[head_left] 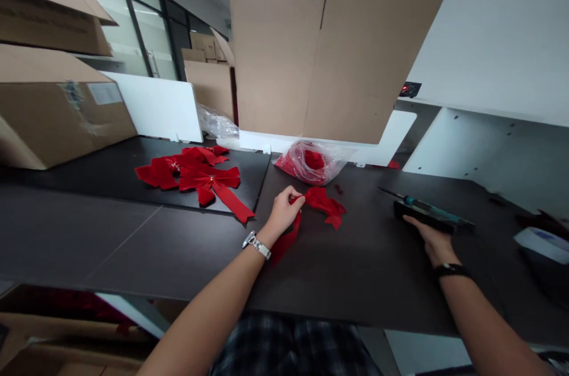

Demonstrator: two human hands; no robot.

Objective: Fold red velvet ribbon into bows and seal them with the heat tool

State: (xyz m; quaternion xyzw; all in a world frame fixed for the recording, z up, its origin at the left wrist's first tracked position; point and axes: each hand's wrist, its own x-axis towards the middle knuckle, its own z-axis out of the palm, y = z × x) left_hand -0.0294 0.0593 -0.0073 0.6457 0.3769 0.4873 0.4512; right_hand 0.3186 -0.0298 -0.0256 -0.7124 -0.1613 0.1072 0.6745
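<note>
"Where's your bow (pixel 326 204)?"

"On the counter (pixel 355 281), just right of your left hand (pixel 284 210), nearer you than the bag (pixel 311 163). Its long axis slants right and slightly near; a ribbon (pixel 288 241) trails near-left."

"Your step looks like handling the knot: your left thumb and fingers are pinched closed on the bow. Moving it would call for a steady pinch and a free ribbon."

"Your right hand (pixel 432 239) is against a black block (pixel 420 217) beside the teal tool (pixel 427 206); I can't tell how closed it is. More bows (pixel 208 179) lie left."
</note>
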